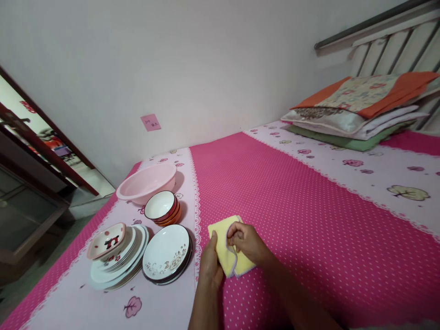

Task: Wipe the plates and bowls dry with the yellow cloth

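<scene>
A yellow cloth [223, 259] with a pale purple edge, folded into a small pad, is between my hands above the pink dotted sheet. My left hand [210, 263] grips its left side, thumb on top and the other fingers underneath, mostly hidden. With bent fingers, my right hand [245, 240] pinches the cloth's edge at the middle, where one layer is lifted a little. Left of my hands stands a stack of white flowered plates [167, 252] with dark rims. Just behind these plates is a stack of bowls [161, 206], white inside and red-orange outside.
A pink basin [146, 183] sits behind the bowls. Further left, a squarish bowl [107, 240] rests on stacked plates [137, 256]. Folded pillows and bedding [360, 112] lie at the far right by the headboard [395, 46]. A wall [213, 68] borders the bed's far side.
</scene>
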Demonstrator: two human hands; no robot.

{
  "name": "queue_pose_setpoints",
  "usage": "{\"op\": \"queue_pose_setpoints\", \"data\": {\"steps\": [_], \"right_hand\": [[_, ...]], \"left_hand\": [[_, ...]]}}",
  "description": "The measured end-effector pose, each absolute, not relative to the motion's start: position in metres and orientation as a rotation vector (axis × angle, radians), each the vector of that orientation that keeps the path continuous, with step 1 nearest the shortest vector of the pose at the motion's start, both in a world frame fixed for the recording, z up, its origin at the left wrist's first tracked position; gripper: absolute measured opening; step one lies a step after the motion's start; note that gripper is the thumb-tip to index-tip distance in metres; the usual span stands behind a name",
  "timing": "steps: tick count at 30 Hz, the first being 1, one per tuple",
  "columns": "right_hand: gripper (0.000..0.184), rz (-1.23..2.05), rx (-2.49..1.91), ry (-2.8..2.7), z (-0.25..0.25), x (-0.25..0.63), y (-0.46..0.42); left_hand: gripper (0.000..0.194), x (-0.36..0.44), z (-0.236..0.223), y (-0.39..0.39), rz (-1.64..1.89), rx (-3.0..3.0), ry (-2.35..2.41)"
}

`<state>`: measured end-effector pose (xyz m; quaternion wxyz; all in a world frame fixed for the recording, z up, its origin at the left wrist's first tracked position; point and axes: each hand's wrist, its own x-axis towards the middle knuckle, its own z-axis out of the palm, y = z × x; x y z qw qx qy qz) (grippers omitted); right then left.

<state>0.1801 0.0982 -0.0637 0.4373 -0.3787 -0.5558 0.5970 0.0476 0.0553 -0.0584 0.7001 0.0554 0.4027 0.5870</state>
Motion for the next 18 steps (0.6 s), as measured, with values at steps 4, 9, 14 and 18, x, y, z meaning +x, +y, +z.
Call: {"op": "queue_pose_setpoints", "data": {"steps": [4, 9, 14, 18], "right_hand": [[0.017, 1.411, -1.002, -1.441, -0.073, 0.189, 0.099], [0.029, 1.424, -0.964, -1.543, -0.066, 0.195, 0.094], [0.035, 1.273, -0.889, -1.615, -0.055, 0.181, 0.085], [0.038, 1.211, -0.961, -1.615, -0.054, 0.173, 0.082]], "left_hand": [[0.058, 0.047, -0.06, 0.057, 1.303, 0.061, 0.944], [0.063, 0.05, -0.056, 0.058, 1.296, 0.022, 0.961], [0.068, 0.051, -0.054, 0.055, 1.275, 0.096, 0.874], [0.07, 0.049, -0.057, 0.053, 1.267, 0.163, 0.763]]}}
